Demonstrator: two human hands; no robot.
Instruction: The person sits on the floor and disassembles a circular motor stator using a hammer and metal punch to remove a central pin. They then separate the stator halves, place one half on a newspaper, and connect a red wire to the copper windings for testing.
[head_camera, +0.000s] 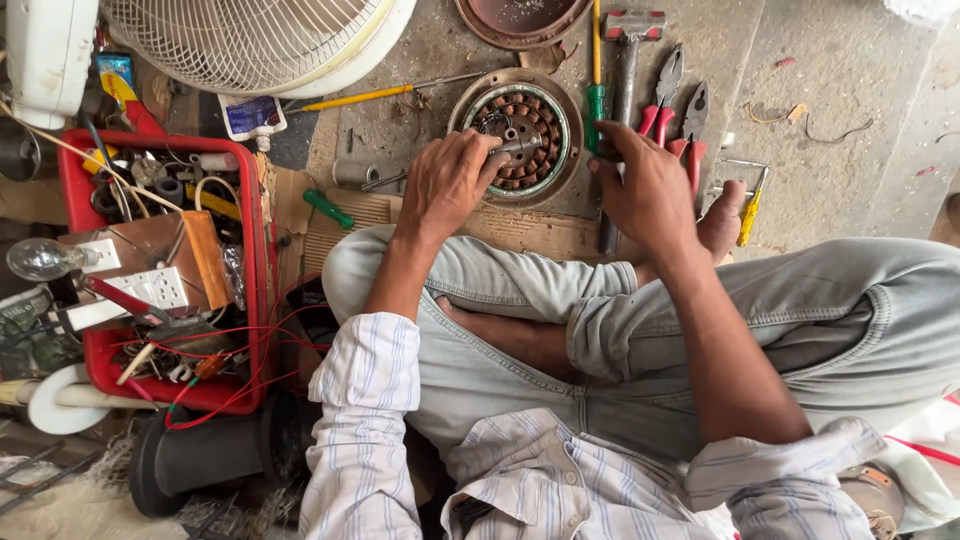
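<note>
Pliers (668, 100) right of motor stator (520, 135)

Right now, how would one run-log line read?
left hand: on round copper-wound fan motor | right hand: beside red-handled pliers | seated cross-legged

Round fan motor stator (520, 128) lying flat on the concrete floor (800, 120).

Set in a brownish metal housing ring, with a pale green inner rim and copper-coloured coil windings around a dark centre with a short shaft. Lying just ahead of crossed legs, partly covered at its near left edge by the left hand (447, 182); right hand (648, 190) resting just beside its right edge.
</note>
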